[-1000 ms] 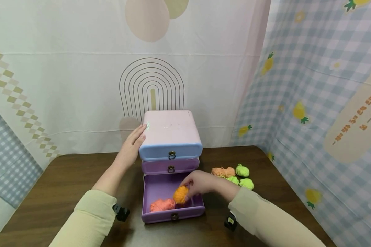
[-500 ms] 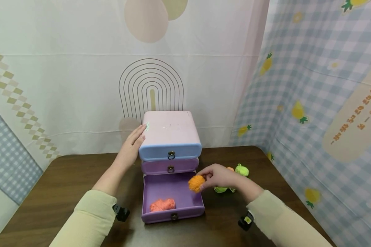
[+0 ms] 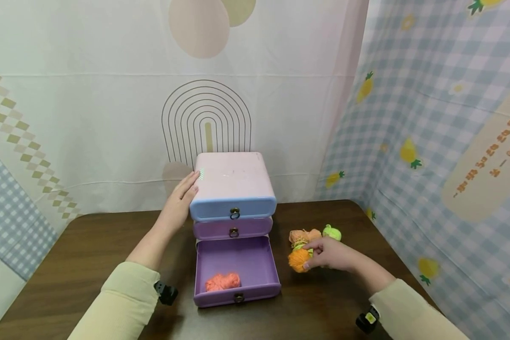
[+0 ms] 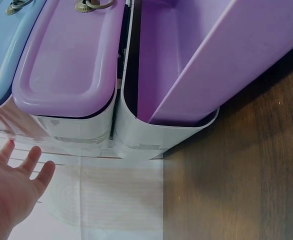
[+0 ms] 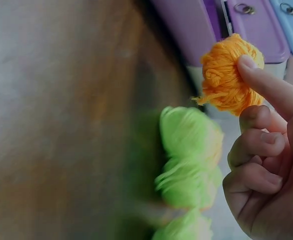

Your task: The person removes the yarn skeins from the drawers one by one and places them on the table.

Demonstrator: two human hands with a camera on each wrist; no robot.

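My right hand (image 3: 333,254) pinches an orange ball of yarn (image 3: 299,260) between thumb and fingers, to the right of the pulled-out purple drawer (image 3: 259,292). In the right wrist view the orange yarn ball (image 5: 229,75) sits at the fingertips, above green yarn balls (image 5: 186,130) on the table. With its fingers extended, my left hand (image 3: 176,205) rests against the left side of the drawer cabinet (image 3: 233,174). The left wrist view shows that left hand (image 4: 9,185) with its fingers spread. Inside the open drawer lies a coral yarn skein (image 3: 223,282).
Peach yarn (image 3: 303,236) and a green yarn ball (image 3: 332,232) lie on the brown table (image 3: 110,245), partly behind my right hand. Above the open drawer are a shut purple drawer (image 3: 250,229) and a blue one (image 3: 255,208). Patterned cloth hangs behind and at the right.
My right hand has lifted the orange yarn ball out of the open drawer and carried it right, over the table near the other yarn. The left hand has stayed on the cabinet.
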